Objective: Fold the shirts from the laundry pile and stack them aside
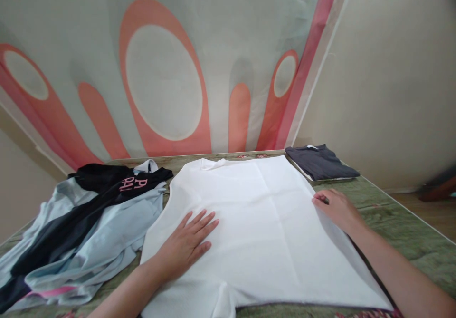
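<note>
A white shirt [260,223] lies spread flat in front of me on a green patterned surface [395,223]. My left hand [188,242] rests palm down on the shirt's left part, fingers stretched out and apart. My right hand [337,207] sits at the shirt's right edge with the fingers curled onto the fabric edge. Both forearms reach in from the bottom of the view.
A pile of loose clothes [89,223], light blue and black with pink lettering, lies at the left. A folded dark grey garment [320,162] sits at the back right. A wall hanging with orange ovals [164,80] rises behind. Wooden floor shows at the far right.
</note>
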Demonstrator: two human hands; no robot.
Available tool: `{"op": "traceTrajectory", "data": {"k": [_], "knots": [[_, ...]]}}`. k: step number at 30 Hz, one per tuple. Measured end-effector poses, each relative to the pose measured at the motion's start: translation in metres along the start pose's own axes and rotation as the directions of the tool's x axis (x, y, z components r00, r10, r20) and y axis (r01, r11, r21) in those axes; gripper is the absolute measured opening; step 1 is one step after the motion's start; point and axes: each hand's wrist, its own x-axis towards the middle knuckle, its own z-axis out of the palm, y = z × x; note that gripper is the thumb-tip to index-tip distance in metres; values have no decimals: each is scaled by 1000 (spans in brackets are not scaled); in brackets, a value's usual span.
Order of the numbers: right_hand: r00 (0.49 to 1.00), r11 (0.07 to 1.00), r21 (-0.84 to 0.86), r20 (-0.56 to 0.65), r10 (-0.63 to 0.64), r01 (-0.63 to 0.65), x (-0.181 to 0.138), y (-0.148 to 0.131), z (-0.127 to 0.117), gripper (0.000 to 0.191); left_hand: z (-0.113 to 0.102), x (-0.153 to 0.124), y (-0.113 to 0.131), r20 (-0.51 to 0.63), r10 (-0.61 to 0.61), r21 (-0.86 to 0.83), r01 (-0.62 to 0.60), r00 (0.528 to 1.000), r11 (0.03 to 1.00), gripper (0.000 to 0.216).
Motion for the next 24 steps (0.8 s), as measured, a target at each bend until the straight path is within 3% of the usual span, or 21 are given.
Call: {"op": "traceTrajectory", "data": {"k": [6, 11, 16, 24], "knots": [[998, 998, -50, -43, -41, 39, -1, -6, 1, 18, 2, -2, -1, 6, -7, 9, 7, 1000, 1000, 54], [998, 993, -110, -56, 31, -38, -1, -1, 5, 22, -1, -2, 2, 27, -22, 1, 22, 999, 1000, 54], [994, 992, -65, -22, 105, -107, 2, 4, 10, 23, -1, -2, 1, 41, -19, -14, 20, 999, 1000, 53], [996, 995, -63, -65, 68, -72, 1, 2, 9, 19, 0, -3, 0, 21, -10, -20, 10, 1000, 1000, 53]]}}
